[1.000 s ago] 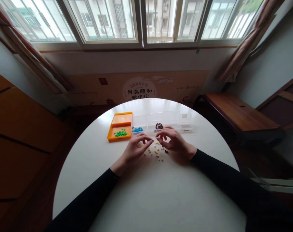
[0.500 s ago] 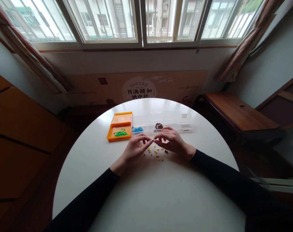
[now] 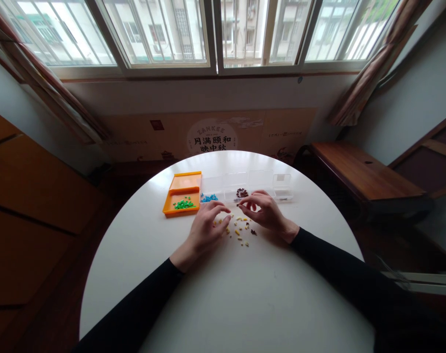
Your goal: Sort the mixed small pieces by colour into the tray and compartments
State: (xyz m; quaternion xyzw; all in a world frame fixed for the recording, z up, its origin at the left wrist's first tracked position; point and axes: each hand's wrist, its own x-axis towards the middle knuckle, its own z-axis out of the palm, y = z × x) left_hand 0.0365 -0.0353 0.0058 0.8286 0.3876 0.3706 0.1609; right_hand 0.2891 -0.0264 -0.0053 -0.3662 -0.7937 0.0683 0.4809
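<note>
My right hand (image 3: 262, 210) pinches a small dark brown building piece (image 3: 238, 205) between thumb and fingertip, just in front of the clear box. My left hand (image 3: 209, 223) hovers low over the table with thumb and fingers apart and nothing seen between them. Between and below the hands lie several loose yellow and cream pieces (image 3: 237, 232), with a few dark brown pieces (image 3: 253, 232) near my right wrist. Beyond my right fingers, a pile of brown pieces (image 3: 242, 193) sits in a compartment of the clear plastic box (image 3: 259, 178), whose lids are flipped back.
Blue pieces (image 3: 209, 197) fill part of the clear box's left compartment. Beside it an open orange box (image 3: 167, 212) holds green pieces (image 3: 184, 203). Everything rests on a round white table (image 3: 245, 304). A wooden bench (image 3: 366, 171) stands at the right, windows behind.
My hands have drawn apart. The right one moved slightly up toward the brown pile with the dark piece, while the left shifted a little left and its fingers opened.
</note>
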